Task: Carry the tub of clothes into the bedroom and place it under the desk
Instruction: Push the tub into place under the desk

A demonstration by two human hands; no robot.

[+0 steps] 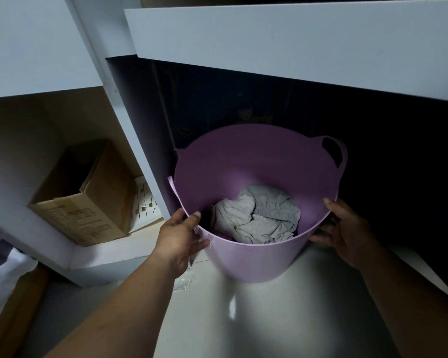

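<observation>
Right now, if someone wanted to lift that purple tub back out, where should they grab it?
Probably by the loop handle on the far right of the purple tub, plus its twin on the left rim. Come from above, since the desk top overhangs the far side. At present the left hand and right hand clasp the near rim instead.

Lilac tub, pale grey clothes

Cardboard box sits open-topped in the white side shelf, left (printed text on its front, unreadable). White perforated panel just beside it, right. Clear plastic scrap lies on pale floor.
</observation>
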